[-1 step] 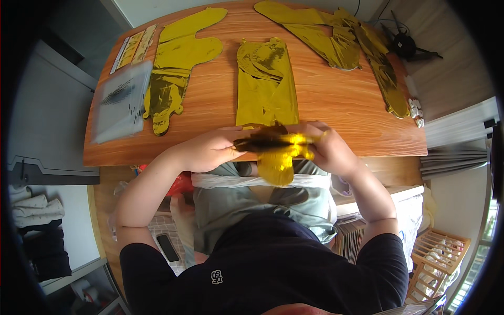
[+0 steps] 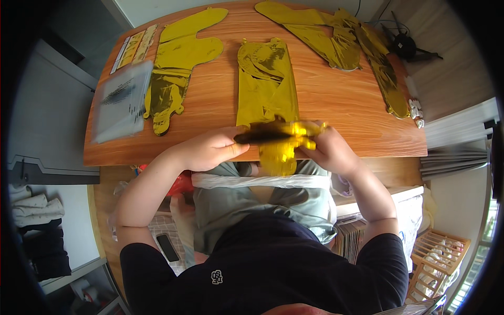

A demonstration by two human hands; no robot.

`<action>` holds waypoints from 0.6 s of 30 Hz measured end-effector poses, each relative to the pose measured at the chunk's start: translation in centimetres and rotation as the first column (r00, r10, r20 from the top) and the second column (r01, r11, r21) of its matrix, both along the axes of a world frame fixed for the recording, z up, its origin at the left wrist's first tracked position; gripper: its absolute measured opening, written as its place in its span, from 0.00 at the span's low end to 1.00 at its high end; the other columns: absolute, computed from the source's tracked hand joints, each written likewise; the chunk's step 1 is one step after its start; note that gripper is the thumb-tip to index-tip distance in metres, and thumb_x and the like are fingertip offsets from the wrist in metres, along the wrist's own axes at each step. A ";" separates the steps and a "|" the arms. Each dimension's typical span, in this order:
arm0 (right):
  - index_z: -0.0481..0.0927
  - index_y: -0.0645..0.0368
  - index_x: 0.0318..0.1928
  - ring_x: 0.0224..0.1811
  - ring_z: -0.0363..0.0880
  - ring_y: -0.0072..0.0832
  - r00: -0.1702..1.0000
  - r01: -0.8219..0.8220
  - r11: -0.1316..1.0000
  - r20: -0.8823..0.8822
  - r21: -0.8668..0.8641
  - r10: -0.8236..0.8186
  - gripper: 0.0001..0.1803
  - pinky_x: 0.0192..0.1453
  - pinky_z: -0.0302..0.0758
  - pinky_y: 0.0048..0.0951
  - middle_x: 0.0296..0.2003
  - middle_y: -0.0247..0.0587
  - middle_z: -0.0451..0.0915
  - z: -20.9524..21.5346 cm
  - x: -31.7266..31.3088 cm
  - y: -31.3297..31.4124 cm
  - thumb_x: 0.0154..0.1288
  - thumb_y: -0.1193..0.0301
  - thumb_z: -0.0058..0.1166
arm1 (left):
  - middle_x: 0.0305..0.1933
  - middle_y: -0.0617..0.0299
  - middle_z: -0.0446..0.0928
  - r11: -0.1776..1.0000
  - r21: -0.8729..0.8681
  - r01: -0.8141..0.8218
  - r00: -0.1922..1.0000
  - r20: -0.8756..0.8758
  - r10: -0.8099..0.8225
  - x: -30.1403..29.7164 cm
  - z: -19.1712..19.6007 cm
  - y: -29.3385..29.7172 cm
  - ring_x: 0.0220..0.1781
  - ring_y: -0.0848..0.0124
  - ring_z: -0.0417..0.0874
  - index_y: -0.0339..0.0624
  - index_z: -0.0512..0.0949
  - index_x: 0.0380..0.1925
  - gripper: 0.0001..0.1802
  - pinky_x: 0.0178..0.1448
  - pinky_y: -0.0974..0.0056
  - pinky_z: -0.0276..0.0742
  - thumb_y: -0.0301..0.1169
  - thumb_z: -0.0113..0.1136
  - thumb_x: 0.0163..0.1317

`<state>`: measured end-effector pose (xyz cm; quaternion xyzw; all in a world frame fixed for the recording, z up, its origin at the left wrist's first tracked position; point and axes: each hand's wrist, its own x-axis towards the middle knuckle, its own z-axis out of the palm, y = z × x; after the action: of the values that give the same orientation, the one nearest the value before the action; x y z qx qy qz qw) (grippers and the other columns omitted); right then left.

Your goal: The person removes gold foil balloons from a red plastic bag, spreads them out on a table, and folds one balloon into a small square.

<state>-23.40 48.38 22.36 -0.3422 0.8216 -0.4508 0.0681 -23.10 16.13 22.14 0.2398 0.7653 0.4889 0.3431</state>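
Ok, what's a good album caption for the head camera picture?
Shiny golden foil in left grip and right grip, flat foil shapes on the wooden table.

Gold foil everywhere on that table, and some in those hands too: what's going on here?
A person is holding a shiny gold foil piece between the left hand and the right hand, at the near edge of a wooden table. It is blurred, so its exact shape is hard to tell. Beyond it lies a flat foil sheet, with more gold foil shapes spread to both sides. Clear plastic sleeves lie at the table's left.
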 end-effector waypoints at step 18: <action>0.65 0.64 0.67 0.24 0.77 0.36 0.955 0.228 0.973 0.201 -0.025 -0.219 0.27 0.31 0.71 0.36 0.25 0.46 0.79 -0.5 -1.1 -1.9 0.74 0.71 0.60 | 0.41 0.61 0.78 0.833 0.242 -0.497 0.696 -0.462 0.549 2.7 -1.2 2.3 0.37 0.76 0.83 0.47 0.43 0.85 0.56 0.44 0.67 0.79 0.21 0.70 0.66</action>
<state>-24.50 46.50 21.81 -0.2022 0.8333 -0.5066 0.0894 -20.37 18.48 20.94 0.1499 0.8394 0.5210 -0.0392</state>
